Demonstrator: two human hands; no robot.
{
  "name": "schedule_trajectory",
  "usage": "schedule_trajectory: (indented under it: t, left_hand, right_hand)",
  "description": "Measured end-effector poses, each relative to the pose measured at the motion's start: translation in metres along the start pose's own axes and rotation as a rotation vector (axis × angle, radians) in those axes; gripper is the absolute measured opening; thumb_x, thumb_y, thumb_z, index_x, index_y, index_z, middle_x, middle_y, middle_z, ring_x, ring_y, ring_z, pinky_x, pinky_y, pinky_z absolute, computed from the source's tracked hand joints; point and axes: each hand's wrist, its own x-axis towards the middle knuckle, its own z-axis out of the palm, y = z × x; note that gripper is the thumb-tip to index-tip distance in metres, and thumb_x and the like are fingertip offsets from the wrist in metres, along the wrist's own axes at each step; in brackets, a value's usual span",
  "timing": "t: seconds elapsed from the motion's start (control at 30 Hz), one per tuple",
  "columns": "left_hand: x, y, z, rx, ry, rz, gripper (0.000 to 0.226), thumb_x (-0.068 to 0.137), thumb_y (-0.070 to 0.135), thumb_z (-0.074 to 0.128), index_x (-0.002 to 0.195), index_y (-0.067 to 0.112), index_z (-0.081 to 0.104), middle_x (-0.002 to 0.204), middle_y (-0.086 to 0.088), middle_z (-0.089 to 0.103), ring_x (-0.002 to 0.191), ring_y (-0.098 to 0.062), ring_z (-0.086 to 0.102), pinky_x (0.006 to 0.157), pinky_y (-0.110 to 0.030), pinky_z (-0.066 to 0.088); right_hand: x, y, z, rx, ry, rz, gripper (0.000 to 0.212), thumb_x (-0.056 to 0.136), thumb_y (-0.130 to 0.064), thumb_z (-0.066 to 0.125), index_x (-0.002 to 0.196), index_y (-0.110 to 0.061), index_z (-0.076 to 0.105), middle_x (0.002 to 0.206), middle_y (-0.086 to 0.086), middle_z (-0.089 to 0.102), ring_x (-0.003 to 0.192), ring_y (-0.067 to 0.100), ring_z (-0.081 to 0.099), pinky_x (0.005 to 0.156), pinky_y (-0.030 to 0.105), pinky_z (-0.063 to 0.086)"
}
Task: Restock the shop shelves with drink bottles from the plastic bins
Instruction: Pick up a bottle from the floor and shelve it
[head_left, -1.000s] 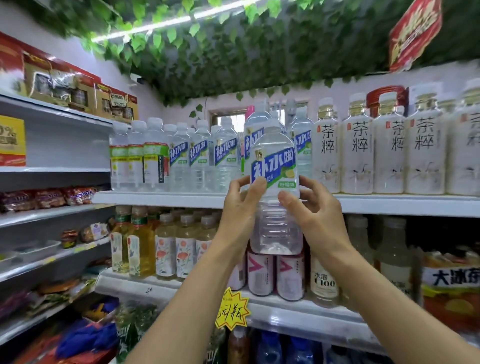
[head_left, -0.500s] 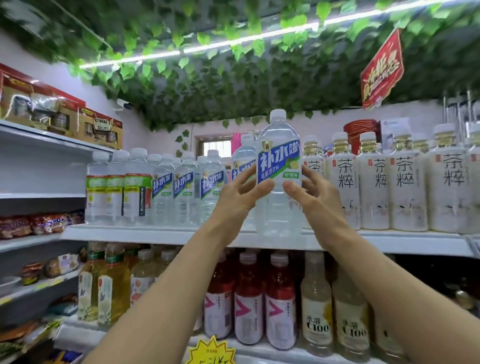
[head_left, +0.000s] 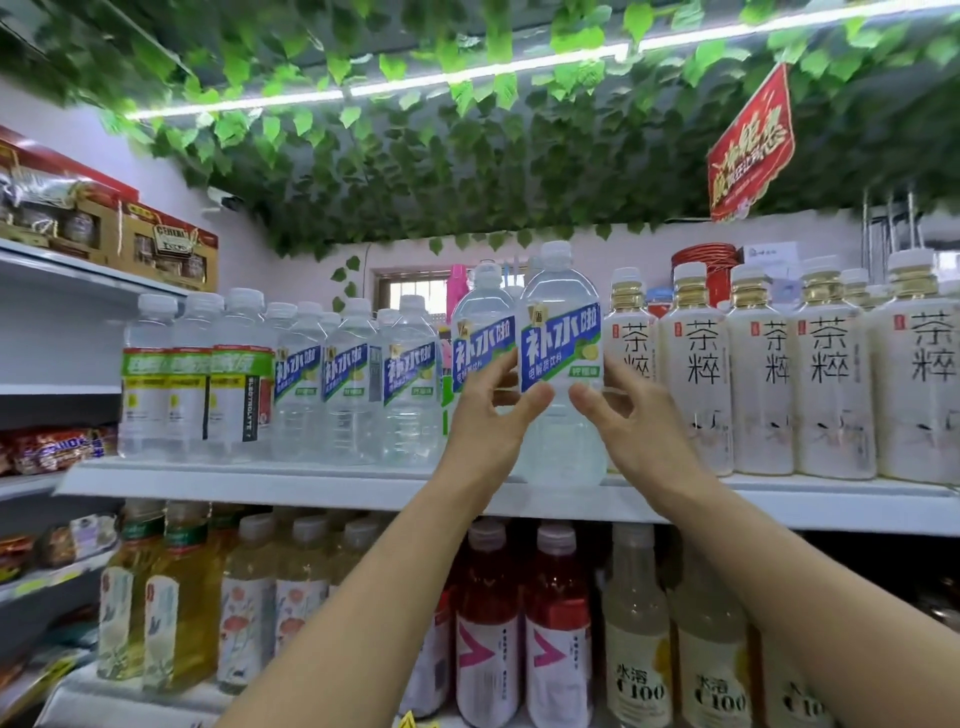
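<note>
Clear plastic, the blue-labelled bottle (head_left: 561, 358) stands on the shelf (head_left: 311, 488) between your fingers, left hand (head_left: 485, 431) and right hand (head_left: 631, 431) both clasping its waist, so it looks all but placed; with the bins out of view, what remains I cannot tell.

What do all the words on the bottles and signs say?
"补水啦": front blue-label bottle and the matching ones beside it.
"柠檬味": green patch on that same label.
"茶粹": white bottles.
"ELECTROLYTE": black strip on a green-label bottle.
"水溶 C100": pale yellow bottles lower down.
Too blurred to read: red hanging sign, gift boxes, small print on all labels.
</note>
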Motion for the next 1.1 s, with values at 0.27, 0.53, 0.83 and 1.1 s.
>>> schedule_trajectory:
  t: [0.27, 0.53, 0.83, 1.1]
  left_hand:
    - [-0.005, -0.015, -0.004, 0.171, 0.037, -0.017, 0.057, 0.081, 0.033, 0.081, 0.128, 0.017, 0.055, 0.123, 0.003, 0.062, 0.111, -0.011, 0.059, 0.084, -0.017, 0.048]
    - [-0.001, -0.011, 0.001, 0.301, 0.100, 0.034, 0.032, 0.084, 0.036, 0.077, 0.110, 0.020, 0.068, 0.096, 0.011, 0.065, 0.088, -0.004, 0.059, 0.079, -0.022, 0.048]
    - [0.003, -0.020, 0.017, 0.450, 0.257, -0.014, 0.045, 0.080, 0.050, 0.076, 0.111, 0.018, 0.066, 0.097, 0.007, 0.070, 0.091, -0.009, 0.064, 0.084, -0.027, 0.049]
    - [0.005, -0.020, 0.019, 0.493, 0.283, -0.054, 0.034, 0.081, 0.044, 0.078, 0.097, 0.018, 0.063, 0.086, 0.007, 0.066, 0.086, -0.013, 0.063, 0.081, -0.029, 0.048]
  right_hand:
    - [-0.011, 0.010, 0.004, -0.274, 0.109, 0.040, 0.044, 0.090, -0.045, 0.063, 0.128, -0.022, 0.057, 0.117, -0.004, 0.061, 0.097, 0.011, 0.059, 0.077, 0.027, 0.049]
    - [-0.009, 0.014, 0.007, -0.437, 0.071, 0.053, 0.044, 0.091, -0.050, 0.056, 0.129, -0.027, 0.057, 0.121, -0.004, 0.062, 0.094, 0.012, 0.061, 0.082, 0.036, 0.053]
    - [-0.003, 0.018, 0.003, -0.557, 0.093, 0.051, 0.022, 0.091, -0.040, 0.064, 0.099, -0.020, 0.059, 0.080, -0.009, 0.056, 0.076, 0.011, 0.055, 0.066, 0.031, 0.046]
    - [0.000, 0.012, 0.000, -0.583, 0.127, 0.112, 0.034, 0.082, -0.042, 0.075, 0.085, -0.013, 0.059, 0.078, 0.000, 0.062, 0.075, 0.020, 0.060, 0.075, 0.042, 0.053]
